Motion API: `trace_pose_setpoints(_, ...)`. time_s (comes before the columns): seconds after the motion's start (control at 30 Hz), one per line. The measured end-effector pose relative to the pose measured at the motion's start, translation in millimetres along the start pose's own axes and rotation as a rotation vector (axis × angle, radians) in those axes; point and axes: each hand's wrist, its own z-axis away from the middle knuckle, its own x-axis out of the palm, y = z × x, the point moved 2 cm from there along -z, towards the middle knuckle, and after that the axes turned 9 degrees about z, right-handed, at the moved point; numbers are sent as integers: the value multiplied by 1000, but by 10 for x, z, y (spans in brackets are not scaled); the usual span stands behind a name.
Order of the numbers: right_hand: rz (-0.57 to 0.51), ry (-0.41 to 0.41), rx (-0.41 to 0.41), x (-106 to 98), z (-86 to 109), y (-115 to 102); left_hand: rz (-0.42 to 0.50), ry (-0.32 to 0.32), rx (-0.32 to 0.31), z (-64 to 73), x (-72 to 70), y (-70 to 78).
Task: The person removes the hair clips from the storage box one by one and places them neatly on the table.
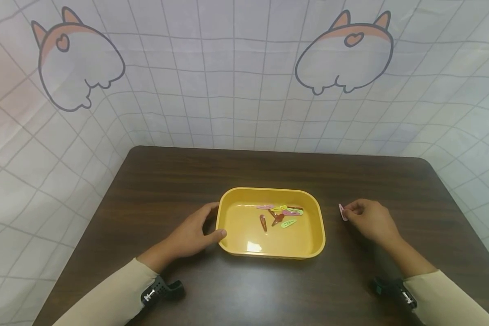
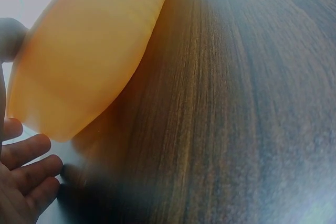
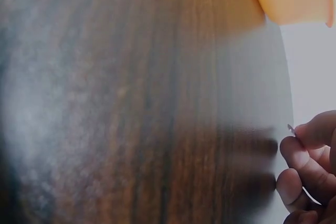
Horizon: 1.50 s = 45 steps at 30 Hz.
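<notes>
A yellow tray (image 1: 238, 235) stands on the dark wooden table, with several snap hair clips in pink, yellow, green and reddish brown lying inside. My left hand (image 1: 193, 231) grips the tray's left end, thumb over the rim and index finger along the outside. In the left wrist view, the other fingers (image 2: 34, 174) lie beside the orange-looking wall of the tray. To the right of the tray, my right hand (image 1: 371, 221) pinches a pink hair clip (image 1: 342, 212) between thumb and index finger, just above the table. Only the clip's tip (image 3: 291, 128) shows in the right wrist view.
The brown table (image 1: 179, 172) has rounded far corners. Behind it and at both sides hangs a white grid-patterned cloth (image 1: 212, 90) with cartoon animal prints. Dark straps with devices (image 1: 159, 290) sit on both wrists over light sleeves.
</notes>
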Motion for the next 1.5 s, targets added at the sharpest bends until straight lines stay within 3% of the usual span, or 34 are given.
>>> trace_pose_setpoints(0.87,39,-64,-22,-43,41,11,3,3,-20,35,7,30)
trace_pose_setpoints(1.07,22,-55,-84,-79,31,-29,-1,4,-22,34,-4,33)
trace_pose_setpoints(1.3,10,-4,-235,-210,12,-148,-6,-1,-17,25,-16,45)
trace_pose_setpoints(1.5,22,3,-280,-368,-17,-330,-10,-2,-27,10,-20,38)
